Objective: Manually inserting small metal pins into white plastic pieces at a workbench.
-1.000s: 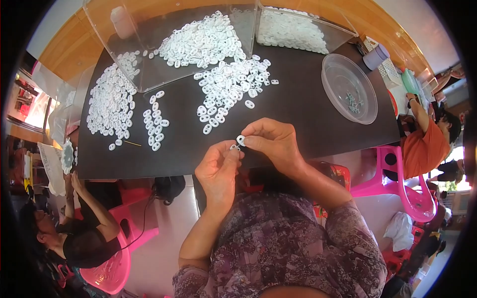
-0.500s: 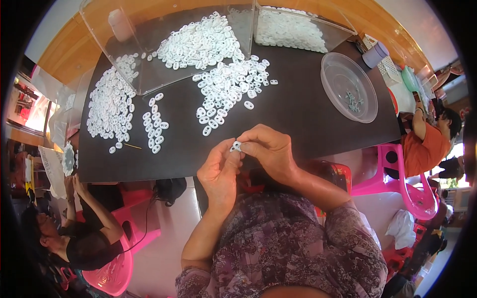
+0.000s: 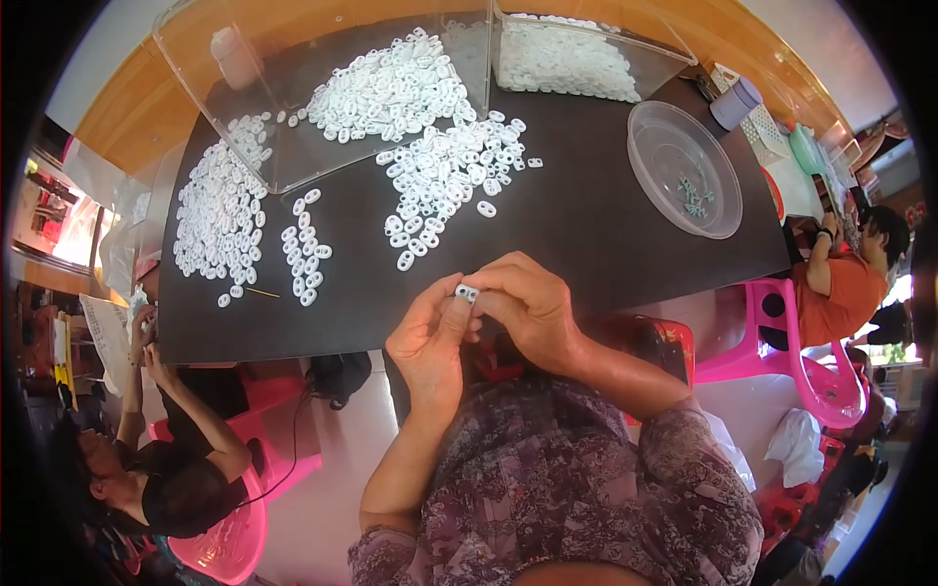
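Note:
A small white oval plastic piece with two holes [image 3: 467,293] is pinched between the fingertips of both hands, just over the table's near edge. My left hand [image 3: 430,334] grips it from the left, thumb in front. My right hand [image 3: 531,301] has thumb and forefinger closed on its right side. Beyond my hands lies a loose pile of the same white pieces [image 3: 445,171]. A short double row of them [image 3: 306,249] and a larger heap [image 3: 217,210] lie to the left.
A clear tipped bin [image 3: 381,161] spills white pieces at the back; another clear bin [image 3: 567,63] holds more. At right stands a round clear tub [image 3: 684,171] with small grey-green bits. A thin yellow stick [image 3: 263,292] lies left. Co-workers sit on both sides, by pink chairs [image 3: 782,356].
The white piece has turned between my fingertips and now shows its face with both holes. My hands have stayed in nearly the same place.

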